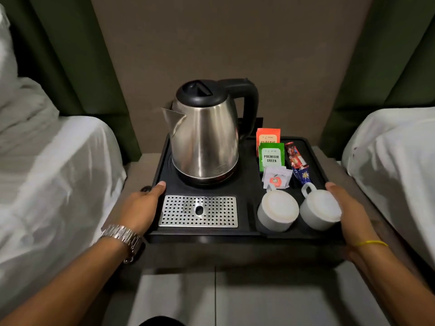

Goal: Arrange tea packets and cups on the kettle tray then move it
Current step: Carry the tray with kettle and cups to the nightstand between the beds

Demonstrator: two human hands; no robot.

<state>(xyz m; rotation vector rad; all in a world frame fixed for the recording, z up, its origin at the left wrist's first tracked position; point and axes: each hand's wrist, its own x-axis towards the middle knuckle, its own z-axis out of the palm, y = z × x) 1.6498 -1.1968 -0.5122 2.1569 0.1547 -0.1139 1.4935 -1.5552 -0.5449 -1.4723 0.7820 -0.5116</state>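
Observation:
A black kettle tray (249, 203) rests on a bedside table. A steel kettle (204, 142) with a black lid stands on its left half, behind a perforated metal drip grille (199, 211). On the right half stand an orange tea packet (268, 136), a green tea packet (271, 156), white sachets (276, 177) and red and blue sachets (297, 161). Two white cups (277, 211) (320, 209) sit upside down at the front right. My left hand (143, 205) grips the tray's left edge. My right hand (346, 208) grips its right edge.
The grey bedside table (138, 170) sits between two beds with white sheets, one on the left (54, 180) and one on the right (395, 161). A padded brown wall panel rises behind the kettle. Pale floor tiles (216, 300) lie below the table's front.

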